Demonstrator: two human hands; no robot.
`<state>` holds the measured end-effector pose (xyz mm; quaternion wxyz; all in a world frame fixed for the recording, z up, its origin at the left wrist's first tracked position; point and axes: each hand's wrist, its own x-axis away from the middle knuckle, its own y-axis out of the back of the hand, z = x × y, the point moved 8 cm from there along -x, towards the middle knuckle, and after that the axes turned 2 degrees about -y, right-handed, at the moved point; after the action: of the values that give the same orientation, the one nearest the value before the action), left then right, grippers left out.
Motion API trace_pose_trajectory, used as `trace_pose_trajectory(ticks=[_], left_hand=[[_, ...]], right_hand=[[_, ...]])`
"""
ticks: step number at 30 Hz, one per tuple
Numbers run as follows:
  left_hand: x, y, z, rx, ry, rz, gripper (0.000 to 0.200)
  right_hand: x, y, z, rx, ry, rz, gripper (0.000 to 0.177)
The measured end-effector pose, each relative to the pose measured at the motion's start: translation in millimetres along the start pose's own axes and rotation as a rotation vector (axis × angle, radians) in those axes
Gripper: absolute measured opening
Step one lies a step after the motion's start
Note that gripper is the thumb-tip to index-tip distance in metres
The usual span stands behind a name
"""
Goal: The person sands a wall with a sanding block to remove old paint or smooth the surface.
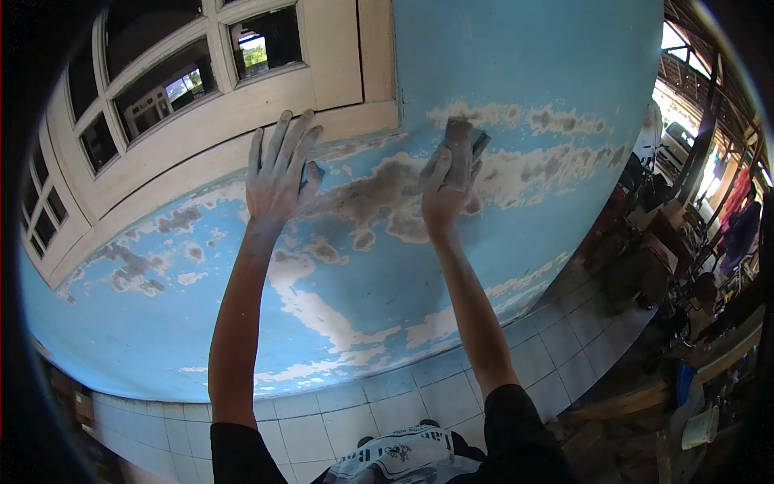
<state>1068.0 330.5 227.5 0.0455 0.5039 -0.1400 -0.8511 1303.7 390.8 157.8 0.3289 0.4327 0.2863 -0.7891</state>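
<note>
My dust-covered left hand (278, 173) rests with fingers spread against the lower edge of the cream window frame (355, 119). By its thumb shows a small dark blue patch that I cannot make out. Farther right, my right hand (447, 181) presses a folded piece of grey-brown sandpaper (459, 137) flat on the blue wall (524, 48). Around both hands the paint is worn through to white and grey patches (379, 194). The palm sides of both hands are hidden.
Glass panes (165, 89) fill the window at upper left. Pale tiles (347, 427) run along the wall's foot. On the right lie wooden boards (621, 399), a white bucket (700, 427) and clutter, with a parked vehicle (677, 145) beyond.
</note>
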Motion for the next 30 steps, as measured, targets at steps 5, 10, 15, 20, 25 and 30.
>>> trace_pose_trajectory(ticks=[5,10,15,20,25,30], left_hand=[[1,-3,0,-0.025,-0.012,0.002,0.043],[2,-2,0,-0.074,-0.006,0.010,0.042],[1,-1,-1,-0.061,-0.025,0.004,0.041],[1,1,-1,-0.074,-0.010,-0.007,0.040],[3,1,-2,-0.063,-0.007,-0.014,0.040],[2,0,-1,-0.051,-0.011,0.004,0.040]], right_hand=[[25,-16,42,0.222,0.468,0.230,0.035],[10,-7,39,0.243,0.190,0.025,0.046],[78,-56,47,0.189,0.563,0.565,0.058],[38,-35,64,0.297,0.444,0.325,0.063],[76,-48,71,0.366,0.642,0.531,0.064],[59,-57,89,0.343,0.645,0.476,0.056]])
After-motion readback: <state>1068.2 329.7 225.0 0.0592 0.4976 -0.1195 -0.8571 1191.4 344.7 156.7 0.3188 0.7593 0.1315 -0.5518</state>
